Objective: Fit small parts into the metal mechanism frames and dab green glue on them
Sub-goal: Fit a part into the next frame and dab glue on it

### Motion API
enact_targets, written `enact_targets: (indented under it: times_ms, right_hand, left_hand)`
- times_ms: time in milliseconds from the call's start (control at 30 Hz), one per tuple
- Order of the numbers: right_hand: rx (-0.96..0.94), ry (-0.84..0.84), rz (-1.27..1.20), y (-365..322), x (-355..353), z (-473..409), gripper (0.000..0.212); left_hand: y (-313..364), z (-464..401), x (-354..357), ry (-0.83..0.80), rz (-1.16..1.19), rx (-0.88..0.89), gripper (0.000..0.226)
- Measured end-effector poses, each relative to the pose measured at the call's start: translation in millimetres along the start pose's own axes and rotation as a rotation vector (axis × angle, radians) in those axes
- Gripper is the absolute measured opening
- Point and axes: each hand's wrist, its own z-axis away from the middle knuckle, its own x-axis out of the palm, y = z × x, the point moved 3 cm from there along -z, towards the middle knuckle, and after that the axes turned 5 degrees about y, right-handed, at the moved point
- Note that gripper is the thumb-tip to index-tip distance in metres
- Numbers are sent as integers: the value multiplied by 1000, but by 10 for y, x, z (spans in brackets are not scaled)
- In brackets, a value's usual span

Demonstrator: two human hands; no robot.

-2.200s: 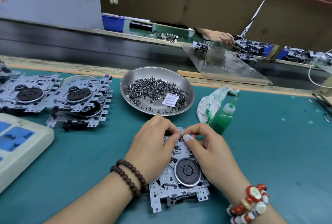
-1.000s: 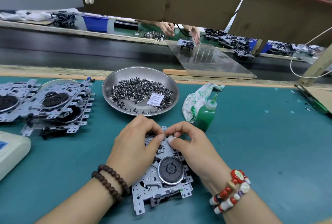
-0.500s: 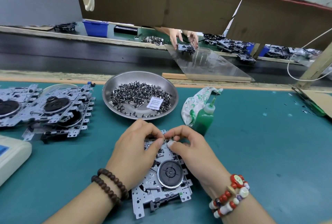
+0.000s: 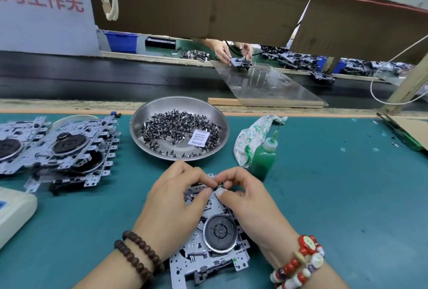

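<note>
Head view of an assembly desk (image 4: 335,196) covered in teal mat. A metal frame (image 4: 209,249) lay flat on the mat near the front edge, its round black disc (image 4: 221,234) facing up. The left hand (image 4: 172,200) and the right hand (image 4: 245,198) met over the frame's far end, fingers curled, thumb and forefinger of each pinched together on a small dark part (image 4: 217,187) held between them (its exact shape was too small to make out). The left wrist wore dark wooden beads (image 4: 139,256); the right wrist wore red and white beads (image 4: 298,263).

Just beyond the hands stood a steel bowl (image 4: 139,126) holding a heap of small dark parts and a white paper packet (image 4: 199,138). To the right of the bowl a green glue bottle (image 4: 262,159) stood upright, nozzle up, touching a green-stained cloth (image 4: 252,135) behind it. At left, more frames (image 4: 60,147) lay stacked in overlapping layers. A white device (image 4: 14,214) sat at the left edge, only partly in view.

Across a dark belt (image 4: 115,80), another person's hands (image 4: 231,51) held a mechanism at the top of a sloping clear sheet (image 4: 266,84).
</note>
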Motion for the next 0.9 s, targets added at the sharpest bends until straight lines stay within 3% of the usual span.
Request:
enact_targets:
  times_ms: [900]
  right_hand:
    - [26,76,33,-8,19,21,20]
  left_hand:
    - [10,17,15,31,-23,-11,20]
